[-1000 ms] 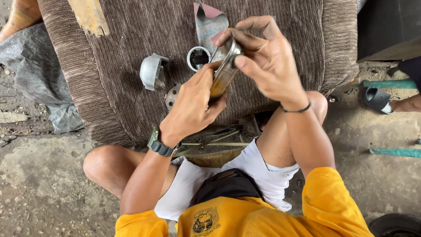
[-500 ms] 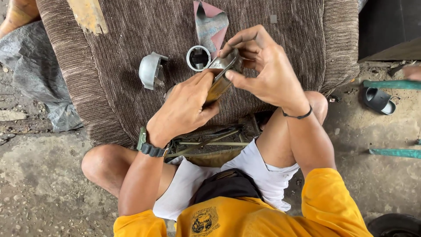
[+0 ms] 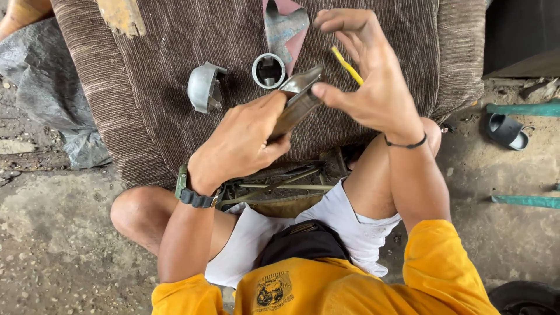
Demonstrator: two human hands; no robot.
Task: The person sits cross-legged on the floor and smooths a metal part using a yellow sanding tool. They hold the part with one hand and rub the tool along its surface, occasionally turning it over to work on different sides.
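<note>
Two hands up over the brown ribbed cushion (image 3: 175, 128): left hand (image 3: 242, 146) wraps a long metal piece (image 3: 298, 100), its lower half hidden in the fist. Right hand (image 3: 364, 70) hovers half-spread, thumb touching the tip. Yellow stick (image 3: 347, 65) partly hidden behind it; metal ring (image 3: 268, 70) lies just beyond.

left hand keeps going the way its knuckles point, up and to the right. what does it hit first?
Probably the right hand: the left hand holds a long metal part whose far end already meets the right thumb. Past that lie the yellow stick and brown ribbed cushion; depth unclear.
</note>
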